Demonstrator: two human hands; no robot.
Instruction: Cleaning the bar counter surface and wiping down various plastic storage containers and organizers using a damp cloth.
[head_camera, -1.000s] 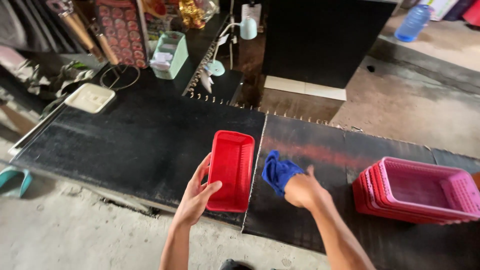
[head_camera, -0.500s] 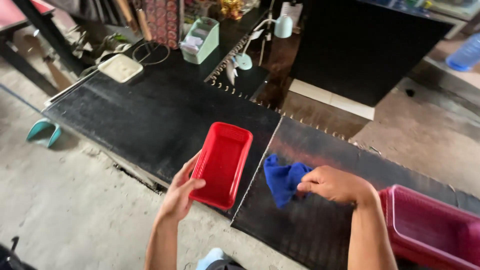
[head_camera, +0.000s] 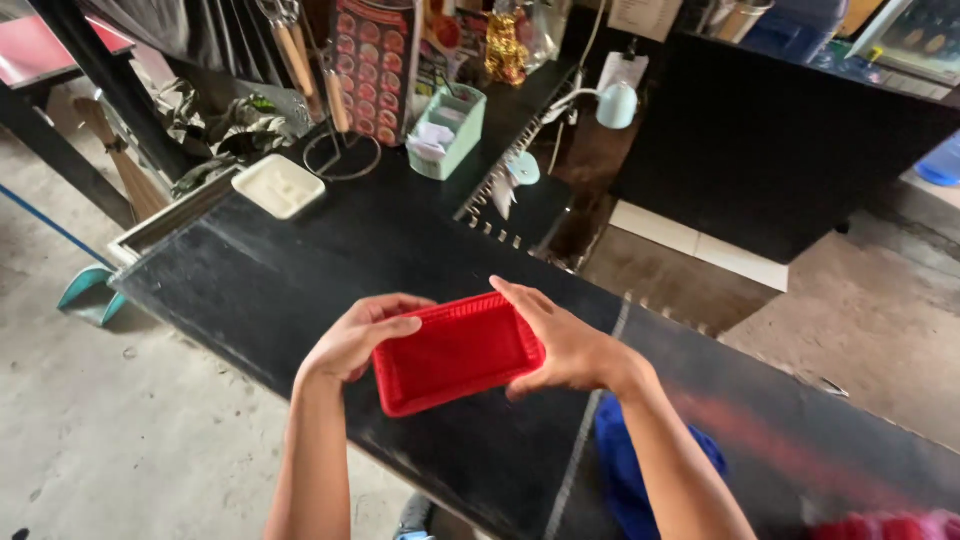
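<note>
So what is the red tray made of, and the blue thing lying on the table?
The red tray, held between left hand and right hand, looks like thin moulded plastic: even bright colour, rounded corners, a fine ribbed rim. The blue thing seems to be soft cloth, since it lies crumpled, though it is blurred. The table has a matt black top, scuffed pale; its material is unclear.

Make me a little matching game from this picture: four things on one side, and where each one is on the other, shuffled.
Things:
1. red basket
2. blue cloth
3. white square dish
4. mint-green caddy

Places:
A. lying on the black counter under the right forearm
B. far side of the counter, beside a wire stand
C. held between the left hand and the right hand
D. left edge of the counter, near the leafy plant

Pairs: 1-C, 2-A, 3-D, 4-B
</note>
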